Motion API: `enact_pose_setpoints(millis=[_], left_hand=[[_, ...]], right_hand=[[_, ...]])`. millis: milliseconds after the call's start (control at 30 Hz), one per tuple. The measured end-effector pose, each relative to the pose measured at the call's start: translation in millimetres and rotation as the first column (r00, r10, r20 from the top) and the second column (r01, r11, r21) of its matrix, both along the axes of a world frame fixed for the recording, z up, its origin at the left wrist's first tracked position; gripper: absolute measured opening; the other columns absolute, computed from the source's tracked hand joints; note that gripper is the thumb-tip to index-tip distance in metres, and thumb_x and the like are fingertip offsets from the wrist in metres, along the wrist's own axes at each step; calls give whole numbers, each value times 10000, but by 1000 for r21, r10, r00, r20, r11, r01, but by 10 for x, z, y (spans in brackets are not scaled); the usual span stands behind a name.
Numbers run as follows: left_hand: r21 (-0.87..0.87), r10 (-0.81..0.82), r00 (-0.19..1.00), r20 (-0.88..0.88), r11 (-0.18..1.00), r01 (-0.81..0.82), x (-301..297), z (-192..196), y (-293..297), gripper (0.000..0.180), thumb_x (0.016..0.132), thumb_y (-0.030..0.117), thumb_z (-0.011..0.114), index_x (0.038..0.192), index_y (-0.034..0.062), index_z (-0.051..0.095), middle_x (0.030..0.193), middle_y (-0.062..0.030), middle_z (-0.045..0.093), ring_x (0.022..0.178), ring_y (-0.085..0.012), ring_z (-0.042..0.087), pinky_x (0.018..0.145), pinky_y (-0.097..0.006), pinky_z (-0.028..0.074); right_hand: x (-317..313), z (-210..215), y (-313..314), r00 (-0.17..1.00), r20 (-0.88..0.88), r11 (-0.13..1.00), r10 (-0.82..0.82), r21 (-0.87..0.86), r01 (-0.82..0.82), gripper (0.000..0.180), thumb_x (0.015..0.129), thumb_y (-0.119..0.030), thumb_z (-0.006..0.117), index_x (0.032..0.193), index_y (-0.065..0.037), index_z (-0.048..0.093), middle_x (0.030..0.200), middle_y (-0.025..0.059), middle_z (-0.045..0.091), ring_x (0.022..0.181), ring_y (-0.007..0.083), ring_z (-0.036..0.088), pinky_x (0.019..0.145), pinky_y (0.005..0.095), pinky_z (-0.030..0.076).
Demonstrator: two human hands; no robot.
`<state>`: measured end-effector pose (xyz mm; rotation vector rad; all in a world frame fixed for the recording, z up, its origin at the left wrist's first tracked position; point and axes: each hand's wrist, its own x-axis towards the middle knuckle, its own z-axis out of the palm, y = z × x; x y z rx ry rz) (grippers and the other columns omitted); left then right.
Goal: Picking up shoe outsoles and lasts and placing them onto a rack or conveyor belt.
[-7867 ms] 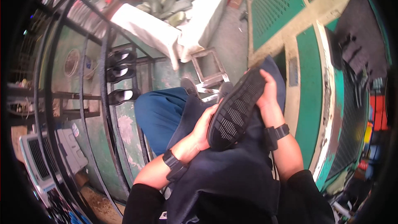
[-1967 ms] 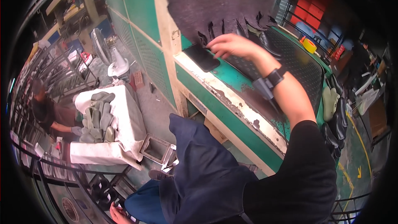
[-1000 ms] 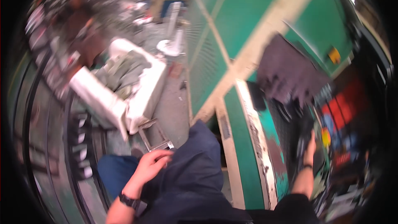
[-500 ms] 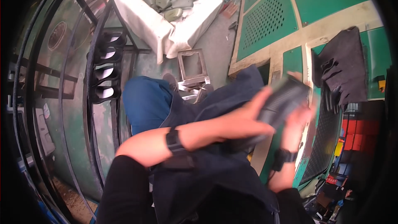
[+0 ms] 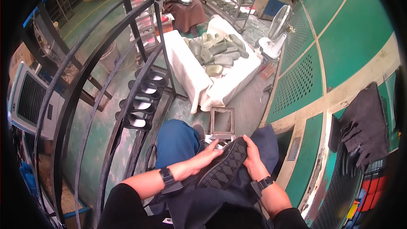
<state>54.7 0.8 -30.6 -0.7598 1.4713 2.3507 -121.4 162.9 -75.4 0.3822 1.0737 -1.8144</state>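
Black shoe sole [image 5: 224, 165] lies tread-up across the person's lap, on the dark apron [image 5: 212, 203]. Left hand [image 5: 206, 157] rests on the sole's left edge, fingers together and laid flat along it. Right hand [image 5: 253, 161] grips the sole's right edge, fingers curled around it. Beyond the sole, on the floor, stands a small square metal frame [image 5: 222, 121]. Farther beyond, a white-draped table [image 5: 199, 80] carries grey-green shoe lasts [image 5: 218, 51]. Left of the sole, a black rack [image 5: 140, 101] holds dark soles.
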Motion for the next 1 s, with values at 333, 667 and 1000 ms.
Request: enact_pose_setpoints(millis=[333,667,1000], left_hand=[[-43,-41,999,-25,998,40,-657,-510,-29,603,1066,451,417,1512,46,450,1591,-103,406,1493,-216,307,1225,-340,199],[79,-31,992,-123,996,41,-695,-716,-75,745,1057,520,406,1620,86,183,1685,-84,196,1562,-217,113,1260,-362,69],[374,275,961,6,891,-257,-871,-670,-115,678,1030,540,472,1541,104,384,1404,-102,565,1193,-194,591,1014,-340,482]], right_hand=[[-72,-171,64,989,-70,991,-127,40,130,311,1023,-312,554,982,-20,655,873,129,710,775,265,715,715,394,613],[49,-190,29,995,89,997,-52,-53,56,466,986,-365,445,1066,16,701,975,140,736,831,268,712,801,396,588],[-22,90,-424,809,-515,957,283,102,-270,306,1011,-142,486,1090,49,711,999,118,729,877,174,693,829,275,532]])
